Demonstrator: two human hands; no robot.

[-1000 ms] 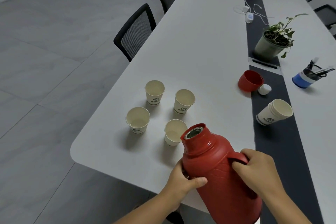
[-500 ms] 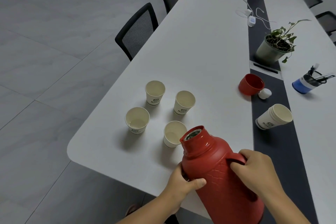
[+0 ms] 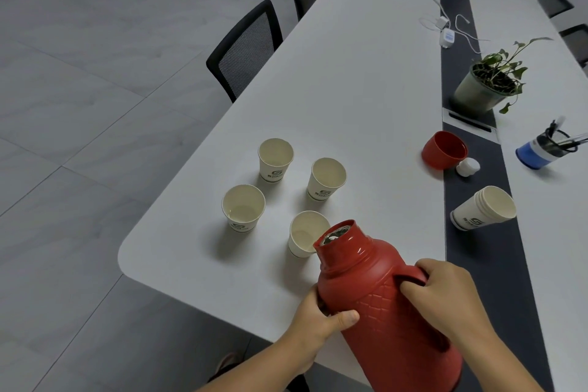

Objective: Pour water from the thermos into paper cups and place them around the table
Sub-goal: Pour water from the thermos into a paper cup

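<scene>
Open red thermos (image 3: 386,302) tilted over four paper cups (image 3: 307,234).

Red thermos (image 3: 388,305) tilted at lower centre, right hand (image 3: 445,293) gripping its handle, left hand (image 3: 321,315) steadying its body, mouth over nearest paper cup (image 3: 304,234)

Office meeting room.
Long white bench (image 3: 366,79), mesh chairs (image 3: 246,48) tucked alongside, pen holder (image 3: 541,149), potted plant (image 3: 486,86), charger cables (image 3: 445,32).

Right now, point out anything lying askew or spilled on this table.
The stack of white paper cups lies on its side on the dark centre strip; the four cups being filled stand upright. No spilled water shows.
</scene>
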